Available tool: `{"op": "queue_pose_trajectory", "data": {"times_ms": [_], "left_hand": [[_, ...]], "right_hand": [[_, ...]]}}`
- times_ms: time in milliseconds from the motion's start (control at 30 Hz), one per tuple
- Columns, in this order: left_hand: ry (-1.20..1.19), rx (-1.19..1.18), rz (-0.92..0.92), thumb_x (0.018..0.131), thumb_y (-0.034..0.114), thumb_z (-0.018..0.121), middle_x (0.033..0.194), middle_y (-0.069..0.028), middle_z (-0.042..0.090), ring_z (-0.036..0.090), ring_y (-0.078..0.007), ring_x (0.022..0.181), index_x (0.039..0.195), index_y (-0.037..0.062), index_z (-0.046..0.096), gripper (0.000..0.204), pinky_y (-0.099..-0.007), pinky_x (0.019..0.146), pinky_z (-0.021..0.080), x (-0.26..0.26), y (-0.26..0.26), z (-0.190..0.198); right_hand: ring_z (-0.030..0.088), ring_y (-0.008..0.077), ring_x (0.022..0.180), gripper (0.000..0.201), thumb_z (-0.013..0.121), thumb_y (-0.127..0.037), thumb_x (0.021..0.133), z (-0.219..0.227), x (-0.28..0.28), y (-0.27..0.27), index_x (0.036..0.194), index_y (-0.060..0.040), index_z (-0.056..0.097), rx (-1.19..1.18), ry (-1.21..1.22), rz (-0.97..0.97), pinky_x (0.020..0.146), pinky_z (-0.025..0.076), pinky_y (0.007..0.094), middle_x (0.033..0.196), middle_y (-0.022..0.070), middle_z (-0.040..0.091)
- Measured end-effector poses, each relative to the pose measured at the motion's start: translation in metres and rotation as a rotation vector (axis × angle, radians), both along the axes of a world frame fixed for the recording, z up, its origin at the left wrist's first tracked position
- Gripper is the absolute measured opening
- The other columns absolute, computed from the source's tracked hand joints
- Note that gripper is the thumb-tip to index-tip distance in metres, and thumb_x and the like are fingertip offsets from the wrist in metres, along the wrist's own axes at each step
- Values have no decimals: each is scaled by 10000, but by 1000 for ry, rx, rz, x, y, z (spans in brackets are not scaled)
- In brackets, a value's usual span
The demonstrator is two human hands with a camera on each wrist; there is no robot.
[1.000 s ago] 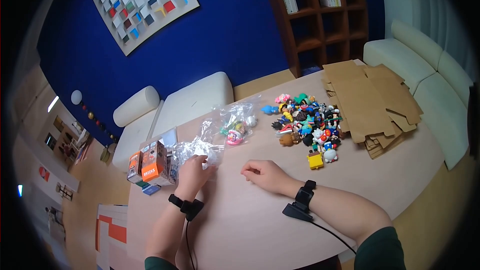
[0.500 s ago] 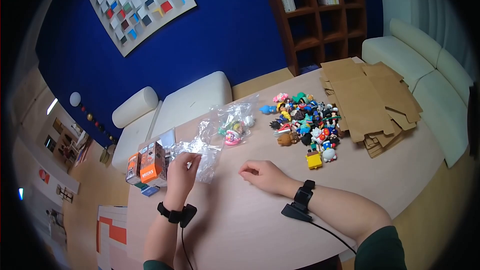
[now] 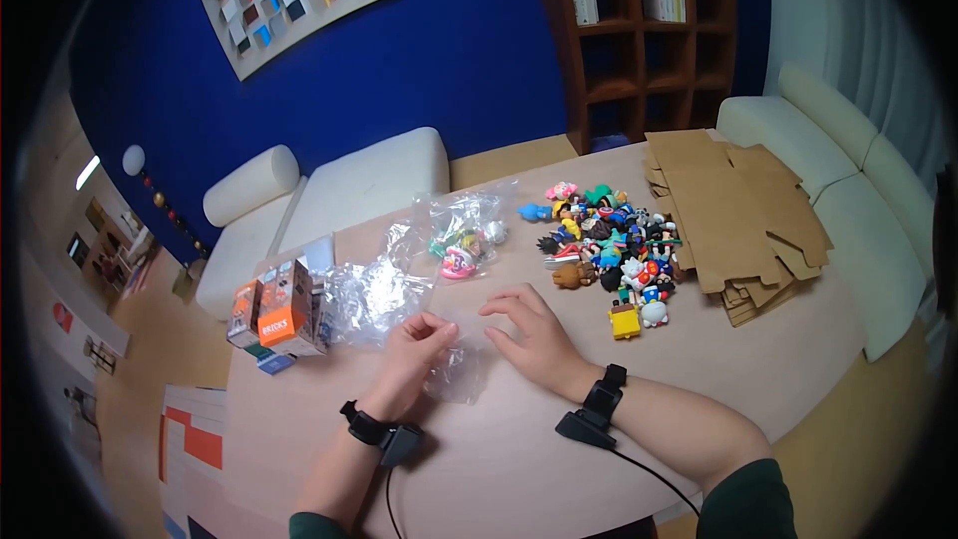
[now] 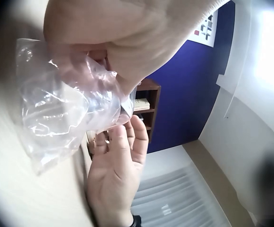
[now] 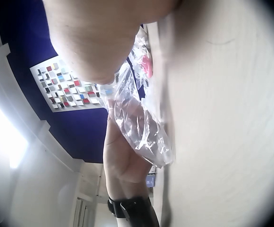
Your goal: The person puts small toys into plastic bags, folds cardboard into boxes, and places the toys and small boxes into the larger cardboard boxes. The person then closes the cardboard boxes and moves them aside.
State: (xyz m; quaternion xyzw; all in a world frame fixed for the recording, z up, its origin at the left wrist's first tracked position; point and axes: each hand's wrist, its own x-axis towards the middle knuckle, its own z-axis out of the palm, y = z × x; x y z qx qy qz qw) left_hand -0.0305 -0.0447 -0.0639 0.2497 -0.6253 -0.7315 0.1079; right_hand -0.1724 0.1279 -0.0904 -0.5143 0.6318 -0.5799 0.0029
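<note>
My left hand (image 3: 414, 354) pinches a clear plastic bag (image 3: 459, 376) between thumb and fingers at its upper edge. The bag hangs down crinkled and see-through; in the left wrist view its film (image 4: 52, 113) spreads below the fingers. Just to the right is my right hand (image 3: 539, 339), its fingers parted and only slightly bent. Those fingertips come right up to the bag's edge, as the left wrist view also shows. From the right wrist, the bag (image 5: 144, 135) overlaps the left hand (image 5: 127, 156) behind it.
More clear bags (image 3: 374, 299) lie at the left, beside brick boxes (image 3: 287, 314). Another bag holds colourful figures (image 3: 459, 262). A pile of toy figures (image 3: 609, 250) sits right of centre, with flattened cardboard (image 3: 723, 210) stacked beyond it on the table (image 3: 559, 469).
My left hand has drawn one bag off the heap of bags, toward the right and nearer me. My right hand has lifted a little and spread its fingers.
</note>
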Motion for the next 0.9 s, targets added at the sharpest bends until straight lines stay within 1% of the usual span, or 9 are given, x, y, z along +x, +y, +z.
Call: {"op": "queue_pose_trajectory", "data": {"times_ms": [67, 100, 167, 200, 300, 433, 633, 800, 900], "left_hand": [[108, -188, 2, 907, 99, 755, 853, -5, 665, 605, -74, 752, 889, 66, 650, 112, -213, 666, 464, -2, -2, 10], [116, -162, 3, 907, 99, 755, 853, -5, 665, 605, -74, 752, 889, 66, 650, 112, -213, 666, 464, -1, -1, 16], [241, -902, -32, 874, 62, 770, 840, -15, 665, 610, -95, 771, 871, 52, 655, 115, -250, 672, 464, 1, 3, 33], [278, -1039, -49, 820, 49, 783, 813, -58, 657, 630, -181, 764, 845, 43, 658, 127, -292, 646, 487, 2, 8, 43], [304, -1215, -145, 771, 29, 786, 809, -78, 634, 634, -249, 775, 847, 51, 661, 148, -332, 653, 505, 7, 15, 52], [289, -1276, -164, 744, -3, 798, 824, -90, 629, 627, -269, 784, 844, 28, 647, 183, -360, 669, 498, 11, 21, 53], [259, -1237, -206, 741, 12, 804, 863, -95, 636, 631, -297, 833, 842, 28, 633, 199, -383, 711, 502, 13, 22, 51], [200, -1249, -153, 774, 117, 826, 1009, -129, 670, 628, -343, 1014, 1086, 39, 673, 357, -394, 881, 497, 14, 33, 62], [105, -1197, -236, 825, 237, 806, 1077, -165, 675, 634, -368, 1027, 1201, 21, 646, 462, -424, 878, 520, 18, 32, 54]], "right_hand": [[601, 201, 989, 318, 727, -96, 870, 4, 2, 1, 1170, -83, 621, -73, 229, -99, 826, 511, 324, 1125, 95, 560], [600, 177, 937, 293, 725, -92, 881, 10, 6, 5, 1155, -86, 622, -26, 94, 9, 792, 507, 309, 1120, 88, 557], [599, 154, 884, 268, 722, -89, 891, 17, 17, 6, 1139, -88, 622, 44, -41, 112, 759, 503, 295, 1116, 81, 554], [590, 133, 844, 243, 716, -87, 903, 19, 23, 4, 1126, -85, 620, -24, -156, 125, 734, 497, 284, 1094, 74, 558], [580, 102, 808, 209, 709, -90, 921, 10, 22, 4, 1107, -75, 614, 19, -228, 190, 699, 487, 268, 1052, 63, 569], [594, 110, 842, 204, 705, -82, 923, 6, 20, 4, 1098, -50, 606, 216, -275, 219, 699, 495, 268, 1012, 63, 584], [611, 146, 883, 217, 681, -66, 927, 4, 24, -1, 1127, -28, 606, 71, -334, 366, 736, 510, 282, 1016, 65, 578], [613, 176, 892, 223, 664, -36, 907, -6, 13, 1, 1128, -9, 661, 146, -158, 390, 794, 519, 296, 984, 78, 577], [622, 205, 912, 213, 634, -3, 897, -1, 15, 4, 1099, -12, 701, 197, -84, 381, 843, 519, 305, 987, 99, 592]]}}
